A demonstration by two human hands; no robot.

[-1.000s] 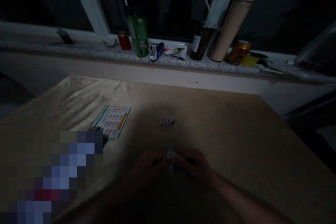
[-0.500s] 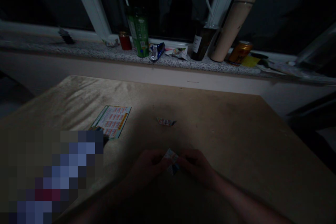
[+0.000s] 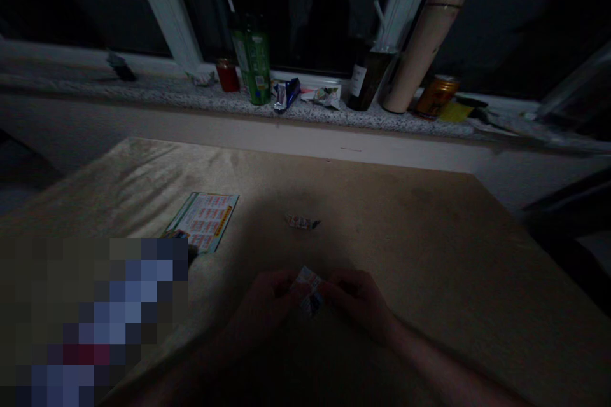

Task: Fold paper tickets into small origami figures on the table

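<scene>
In dim light, my left hand (image 3: 270,302) and my right hand (image 3: 359,301) meet low over a tan table (image 3: 429,248). Both pinch a small pale wrapper (image 3: 309,287) between their fingertips, one hand on each side. A second small wrapper (image 3: 301,222) lies on the table a short way beyond my hands. To the left lies a printed card (image 3: 204,219) with orange and green print.
A granite window ledge (image 3: 157,90) runs across the back. On it stand a green bottle (image 3: 254,63), a red jar (image 3: 226,74), a dark bottle (image 3: 363,79), a tan roll (image 3: 420,44), a gold can (image 3: 436,95) and snack wrappers (image 3: 305,94). A blurred patch covers the lower left.
The wrapper has turned a little between my fingertips. My hands stay in nearly the same place.
</scene>
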